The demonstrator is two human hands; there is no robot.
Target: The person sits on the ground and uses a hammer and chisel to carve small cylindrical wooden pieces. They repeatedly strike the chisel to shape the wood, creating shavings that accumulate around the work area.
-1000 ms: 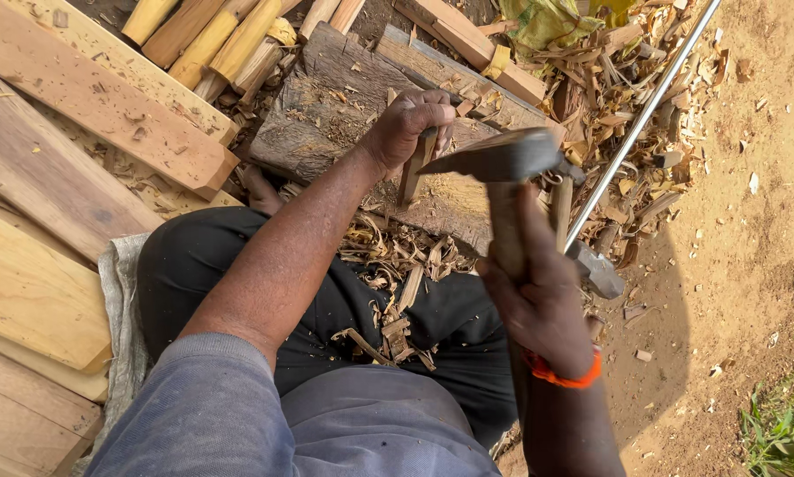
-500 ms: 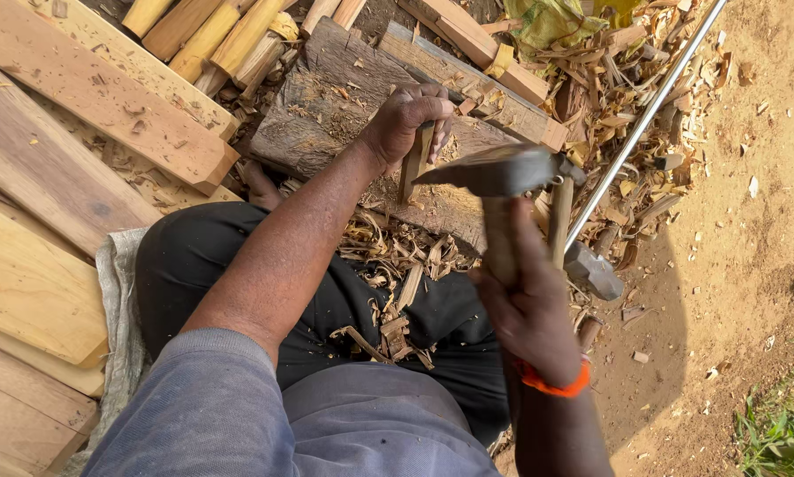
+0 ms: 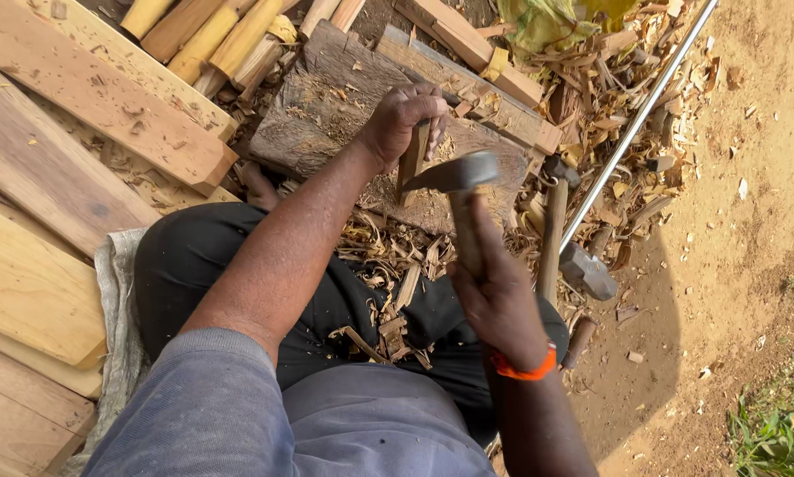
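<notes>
1. One weathered chopping block lies under the left fingers.
2. Several pale planks lie well to their left.
3. One adze, its handle wrapped by the right hand's closed fingers.
4. One short wood piece, upright on the block, pinched by the left hand.
5. Many shavings lie beneath both hands.

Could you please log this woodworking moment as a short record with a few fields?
Left hand: holds a small wooden piece upright on the chopping block
Right hand: grips an adze, blade at the piece
Wrist: orange band
Ground: wood shavings, metal rod, hammer
Left side: planks
</notes>
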